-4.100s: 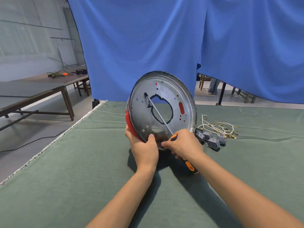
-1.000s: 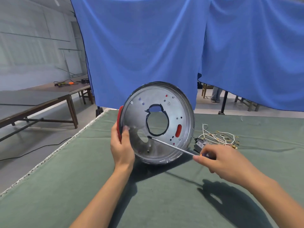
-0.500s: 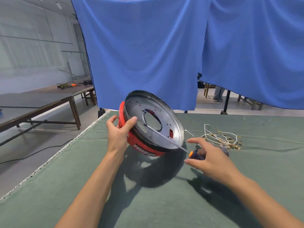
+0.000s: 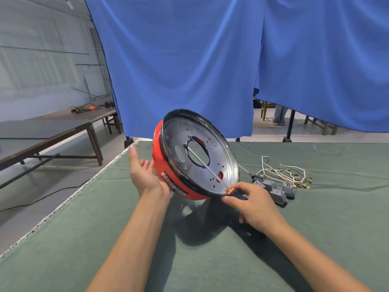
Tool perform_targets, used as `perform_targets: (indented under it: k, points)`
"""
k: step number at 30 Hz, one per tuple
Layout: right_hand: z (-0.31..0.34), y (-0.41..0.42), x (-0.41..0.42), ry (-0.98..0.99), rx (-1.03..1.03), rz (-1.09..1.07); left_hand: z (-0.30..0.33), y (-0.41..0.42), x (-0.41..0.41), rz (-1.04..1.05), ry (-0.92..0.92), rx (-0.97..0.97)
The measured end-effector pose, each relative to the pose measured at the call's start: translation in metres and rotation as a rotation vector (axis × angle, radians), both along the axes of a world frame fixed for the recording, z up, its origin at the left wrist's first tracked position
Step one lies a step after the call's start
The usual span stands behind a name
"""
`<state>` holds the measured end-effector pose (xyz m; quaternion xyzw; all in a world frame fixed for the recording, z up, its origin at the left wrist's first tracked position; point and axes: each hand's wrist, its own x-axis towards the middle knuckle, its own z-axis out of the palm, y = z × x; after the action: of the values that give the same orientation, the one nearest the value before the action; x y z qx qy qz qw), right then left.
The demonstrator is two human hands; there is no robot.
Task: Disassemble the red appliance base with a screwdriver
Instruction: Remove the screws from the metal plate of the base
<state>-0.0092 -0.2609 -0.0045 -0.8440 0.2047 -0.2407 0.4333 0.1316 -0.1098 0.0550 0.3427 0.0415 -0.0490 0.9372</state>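
Left hand (image 4: 145, 175) spread wide, palm against red base (image 4: 168, 165) wall. Right hand (image 4: 255, 205) pinches screwdriver (image 4: 207, 168), shaft reaching into base centre. Base tilted, held above green cloth table (image 4: 210, 260). Wires (image 4: 284, 173) at 3 o'clock. Blue curtain (image 4: 189, 60) at 12, wooden tables (image 4: 52, 131) at 9.

Red base (image 4: 168, 165) with silver plate (image 4: 223, 157); orange-and-black screwdriver (image 4: 231, 191); green cloth (image 4: 84, 239) below; blue curtain (image 4: 189, 60) behind; white wires (image 4: 282, 171), grey blocks (image 4: 277, 193) beside.
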Motion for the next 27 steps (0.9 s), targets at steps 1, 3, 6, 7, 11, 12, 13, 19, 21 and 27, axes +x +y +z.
perform_targets:
  k: [1,3,6,7,11,12,13,19,21,27]
  points:
    - [-0.001,0.003,0.002,-0.015,0.011,-0.011,-0.002,-0.006,-0.003,-0.008,0.017,-0.010]
    - [-0.004,0.010,0.006,-0.055,0.049,-0.033,-0.009,-0.025,-0.018,-0.045,-0.057,0.038]
    - [-0.005,0.017,0.011,-0.085,0.094,-0.068,-0.031,-0.046,-0.045,0.024,-0.180,0.255]
    - [-0.005,0.018,0.012,-0.086,0.116,-0.068,-0.038,-0.049,-0.051,0.037,-0.223,0.321]
    - [-0.004,0.024,0.012,-0.104,0.195,-0.040,-0.066,-0.054,-0.059,-0.063,-0.283,0.454]
    - [-0.004,0.026,0.012,-0.104,0.194,-0.026,-0.069,-0.056,-0.060,-0.087,-0.256,0.455]
    - [-0.003,0.028,0.012,-0.100,0.194,-0.007,-0.071,-0.057,-0.060,-0.073,-0.221,0.464]
    - [0.008,0.028,0.003,-0.093,0.152,0.125,-0.060,-0.048,-0.034,0.187,-0.233,0.506]
    - [0.018,0.019,-0.007,-0.072,0.052,0.126,-0.058,-0.041,-0.029,0.227,-0.314,0.489]
    - [0.026,-0.008,-0.027,0.109,-0.380,0.065,-0.056,-0.031,-0.019,0.301,-0.355,0.466]
